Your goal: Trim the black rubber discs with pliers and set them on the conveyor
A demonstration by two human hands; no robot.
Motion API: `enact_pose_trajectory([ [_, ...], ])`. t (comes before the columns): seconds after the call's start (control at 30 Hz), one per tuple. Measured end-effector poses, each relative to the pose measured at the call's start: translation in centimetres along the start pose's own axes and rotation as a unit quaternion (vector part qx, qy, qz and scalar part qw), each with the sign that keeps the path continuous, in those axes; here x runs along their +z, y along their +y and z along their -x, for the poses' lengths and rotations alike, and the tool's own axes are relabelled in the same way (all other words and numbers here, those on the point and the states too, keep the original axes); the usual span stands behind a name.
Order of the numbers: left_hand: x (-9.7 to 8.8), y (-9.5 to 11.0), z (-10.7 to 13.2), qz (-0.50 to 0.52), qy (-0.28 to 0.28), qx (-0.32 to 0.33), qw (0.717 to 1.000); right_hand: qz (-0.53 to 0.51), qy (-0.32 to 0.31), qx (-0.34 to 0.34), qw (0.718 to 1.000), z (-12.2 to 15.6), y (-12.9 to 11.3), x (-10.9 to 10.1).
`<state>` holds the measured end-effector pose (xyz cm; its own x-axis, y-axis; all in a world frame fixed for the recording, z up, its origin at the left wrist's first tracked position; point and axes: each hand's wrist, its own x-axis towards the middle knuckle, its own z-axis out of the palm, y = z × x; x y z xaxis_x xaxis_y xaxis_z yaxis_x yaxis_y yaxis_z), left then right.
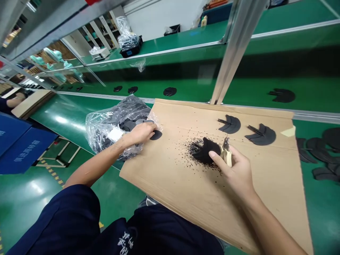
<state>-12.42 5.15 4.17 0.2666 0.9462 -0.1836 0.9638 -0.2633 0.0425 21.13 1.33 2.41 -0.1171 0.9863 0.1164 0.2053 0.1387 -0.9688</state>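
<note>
My left hand point(142, 132) is at the mouth of a clear plastic bag point(97, 120) full of dark flat parts. Its fingers are closed on a rounded black plastic part point(157, 135) at the bag's edge. My right hand point(237, 170) holds small nippers with cream handles point(227, 157), their metal jaws pointing up. Under the right thumb is a black curved plastic part point(208, 151); whether the thumb presses on it I cannot tell. Black crumbs point(187, 156) lie scattered around that part. Two similar parts with thin stems, a nearer one point(260, 134) and a farther one point(230, 124), rest behind.
A cardboard sheet point(170, 180) covers the green bench in front of me. More black parts point(318, 148) are heaped at the right. Beyond a metal post point(236, 53), a green belt point(191, 94) carries spaced black parts. Blue bins point(23, 148) stand at left, near another person's arm point(16, 101).
</note>
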Motion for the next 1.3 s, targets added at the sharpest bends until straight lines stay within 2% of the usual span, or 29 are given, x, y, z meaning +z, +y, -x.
enact_pose_trajectory([
  [0.17,-0.6,0.6,-0.1,0.054,0.015,0.007,0.998,-0.022,0.0,0.023,0.999,0.1,0.0,0.1],
  [0.27,-0.7,1.6,0.5,0.172,0.077,0.05,0.981,-0.036,0.0,0.037,0.999,0.1,0.0,0.0],
  [0.37,0.0,3.8,1.3,0.334,0.197,0.101,0.916,-0.05,-0.004,0.052,0.997,0.1,0.1,-0.1],
  [0.43,0.6,5.9,1.7,0.409,0.25,0.123,0.869,-0.062,-0.008,0.065,0.996,0.2,0.1,-0.1],
  [0.5,1.3,8.1,1.9,0.479,0.261,0.144,0.825,-0.076,-0.009,0.082,0.994,0.3,0.2,-0.1],
  [0.57,1.9,10.0,1.8,0.537,0.248,0.16,0.79,-0.092,-0.01,0.103,0.99,0.4,0.2,0.0],
  [0.63,2.5,11.5,1.5,0.564,0.236,0.161,0.775,-0.115,-0.022,0.124,0.985,0.6,0.2,0.2],
  [0.7,3.2,12.5,1.1,0.562,0.249,0.145,0.775,-0.138,-0.041,0.134,0.98,0.7,0.2,0.3],
  [0.8,4.0,13.1,0.9,0.528,0.271,0.126,0.795,-0.134,-0.06,0.132,0.98,0.8,0.2,0.5],
  [0.93,4.2,13.0,0.9,0.449,0.292,0.144,0.832,-0.091,-0.067,0.116,0.987,0.9,0.3,0.7],
  [1.03,4.2,12.9,0.7,0.418,0.304,0.16,0.841,-0.072,-0.065,0.108,0.989,1.0,0.3,0.9],
  [1.17,4.5,12.8,0.7,0.44,0.282,0.14,0.841,-0.042,-0.068,0.103,0.991,1.1,0.2,1.0],
  [1.3,5.0,12.8,0.8,0.493,0.218,0.13,0.832,-0.034,-0.07,0.099,0.992,1.2,0.2,1.0],
])
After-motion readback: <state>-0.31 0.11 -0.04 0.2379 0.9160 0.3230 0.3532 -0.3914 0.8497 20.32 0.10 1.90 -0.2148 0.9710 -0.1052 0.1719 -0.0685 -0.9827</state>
